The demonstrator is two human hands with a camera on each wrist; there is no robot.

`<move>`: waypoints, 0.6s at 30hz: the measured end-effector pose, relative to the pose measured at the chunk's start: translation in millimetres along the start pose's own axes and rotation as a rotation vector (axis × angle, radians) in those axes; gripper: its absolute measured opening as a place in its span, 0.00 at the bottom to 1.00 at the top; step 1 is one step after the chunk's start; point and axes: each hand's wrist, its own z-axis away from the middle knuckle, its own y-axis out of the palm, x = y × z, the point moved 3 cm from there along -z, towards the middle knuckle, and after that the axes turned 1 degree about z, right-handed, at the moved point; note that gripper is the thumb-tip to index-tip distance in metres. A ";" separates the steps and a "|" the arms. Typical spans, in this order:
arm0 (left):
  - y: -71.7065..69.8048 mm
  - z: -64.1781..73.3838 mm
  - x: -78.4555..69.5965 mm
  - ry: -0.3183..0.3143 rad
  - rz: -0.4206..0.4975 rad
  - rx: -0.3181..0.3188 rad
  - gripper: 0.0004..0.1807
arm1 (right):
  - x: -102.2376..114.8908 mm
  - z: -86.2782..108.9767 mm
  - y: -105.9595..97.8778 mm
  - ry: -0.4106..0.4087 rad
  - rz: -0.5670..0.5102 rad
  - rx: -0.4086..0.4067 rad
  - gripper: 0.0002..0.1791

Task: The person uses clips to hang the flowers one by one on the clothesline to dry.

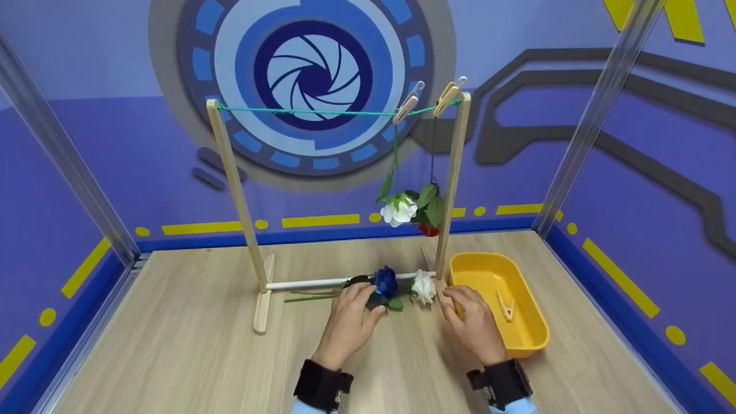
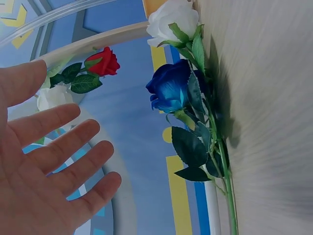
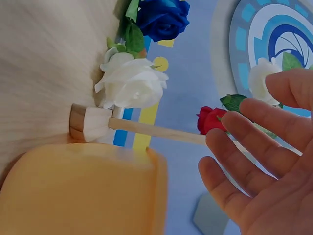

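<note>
Head view — left hand (image 1: pixel 347 323) near blue rose (image 1: pixel 386 280)

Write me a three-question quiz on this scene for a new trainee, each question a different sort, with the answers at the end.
1. Count: how many roses hang from the green string?
2. True or false: the blue rose is clipped to that string.
3. Multiple choice: what can be seen inside the yellow tray?
A) a spoon
B) a clothespin
C) a pencil

Key:
1. Two: the hanging white rose and the red rose.
2. False; it is down below, beside the left hand.
3. B.
</note>
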 end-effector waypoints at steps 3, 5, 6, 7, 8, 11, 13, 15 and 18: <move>1.3 -0.2 1.1 -0.009 0.006 0.004 0.24 | -6.1 -0.8 1.0 0.054 0.006 0.043 0.10; 2.7 -1.1 0.1 -0.009 -0.001 0.009 0.24 | -10.2 -1.5 -0.2 0.097 0.008 0.068 0.10; 3.4 -1.4 -0.5 -0.010 -0.004 0.013 0.24 | -11.9 -1.8 -0.6 0.118 0.010 0.080 0.10; 4.2 -1.4 -1.0 -0.013 -0.005 0.019 0.23 | -13.5 -2.0 -1.3 0.140 0.007 0.090 0.11; 5.3 -1.5 -1.3 -0.017 -0.007 0.028 0.23 | -14.9 -2.0 -2.1 0.159 0.004 0.099 0.11; 7.7 -1.0 -2.8 -0.032 0.000 0.049 0.23 | -18.0 -1.6 -4.6 0.203 -0.005 0.114 0.11; 9.7 -0.3 -3.4 -0.043 0.008 0.062 0.23 | -19.7 -1.3 -6.1 0.215 -0.005 0.112 0.11; 12.0 0.2 -4.3 -0.044 0.012 0.071 0.23 | -22.2 -1.2 -7.6 0.219 0.002 0.105 0.12; 16.1 0.1 -6.1 -0.031 0.008 0.081 0.23 | -27.6 -0.9 -10.3 0.213 0.015 0.085 0.12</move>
